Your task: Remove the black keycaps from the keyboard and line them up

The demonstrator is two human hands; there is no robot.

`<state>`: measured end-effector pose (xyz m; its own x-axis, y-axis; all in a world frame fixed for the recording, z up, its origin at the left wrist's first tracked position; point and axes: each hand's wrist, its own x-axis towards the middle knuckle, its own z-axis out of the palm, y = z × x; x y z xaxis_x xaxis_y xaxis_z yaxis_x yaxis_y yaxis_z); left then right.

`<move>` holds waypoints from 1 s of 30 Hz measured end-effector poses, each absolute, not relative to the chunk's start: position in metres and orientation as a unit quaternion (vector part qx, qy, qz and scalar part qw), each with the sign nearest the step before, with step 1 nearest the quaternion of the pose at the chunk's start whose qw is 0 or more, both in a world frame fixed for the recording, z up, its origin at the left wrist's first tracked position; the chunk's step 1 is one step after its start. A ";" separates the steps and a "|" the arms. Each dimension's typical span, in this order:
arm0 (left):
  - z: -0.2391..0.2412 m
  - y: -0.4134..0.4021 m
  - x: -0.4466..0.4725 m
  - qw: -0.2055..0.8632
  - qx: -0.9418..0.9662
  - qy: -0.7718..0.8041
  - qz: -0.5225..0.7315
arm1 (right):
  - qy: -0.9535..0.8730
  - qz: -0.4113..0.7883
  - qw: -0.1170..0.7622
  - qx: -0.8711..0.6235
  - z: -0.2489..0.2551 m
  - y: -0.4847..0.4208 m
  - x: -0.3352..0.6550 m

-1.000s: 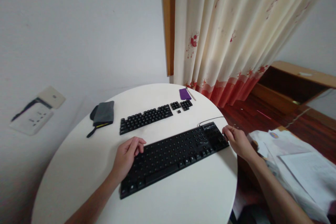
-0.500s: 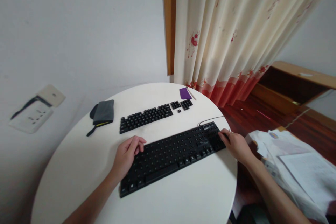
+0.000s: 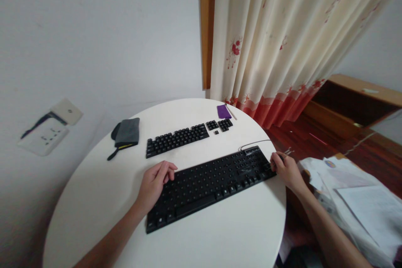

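Observation:
A black keyboard [image 3: 201, 186] lies slantwise on the round white table [image 3: 213, 238]. Most of its keys are bare of caps, while caps stay along its front row. My left hand [image 3: 157, 180] rests with curled fingers over the keyboard's left back corner, holding it there. At the right end of the keyboard, my right hand [image 3: 284, 169] is closed in a pinch. Thin forked wire ends of what looks like a keycap puller [image 3: 289, 150] stick out behind its fingers. Whether a keycap sits in its grip is hidden.
Behind the keyboard, removed keycaps [image 3: 177, 139] stand in rows, with one single keycap [image 3: 216, 132] apart. A grey pouch [image 3: 127, 132] lies at left, a purple cloth [image 3: 223, 112] and a pen [image 3: 231, 112] at the back. Papers [image 3: 367, 209] are stacked beyond the table's right edge.
My right hand has moved rightward from the number pad to the keyboard's right edge, and the tool's wire ends now show. My left hand stays in place. The view has shifted slightly.

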<state>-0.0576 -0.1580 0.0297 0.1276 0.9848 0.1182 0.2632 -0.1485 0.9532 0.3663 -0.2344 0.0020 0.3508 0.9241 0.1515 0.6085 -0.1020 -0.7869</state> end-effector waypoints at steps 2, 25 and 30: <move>0.031 -0.158 -0.057 0.417 0.622 0.503 0.431 | -0.519 0.207 0.414 -0.719 0.002 -0.234 0.369; 0.026 -0.176 -0.049 0.607 0.611 0.341 0.377 | -0.659 0.377 0.464 -0.456 0.060 -0.202 0.152; 0.025 -0.176 -0.050 0.603 0.609 0.361 0.367 | -0.673 0.366 0.461 -0.449 0.046 -0.208 0.145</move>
<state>-0.0497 -0.1759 0.0250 0.4692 0.8830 0.0117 -0.0026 -0.0118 0.9999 0.1452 -0.2075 0.0463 -0.1732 0.9408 0.2913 0.2661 0.3294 -0.9059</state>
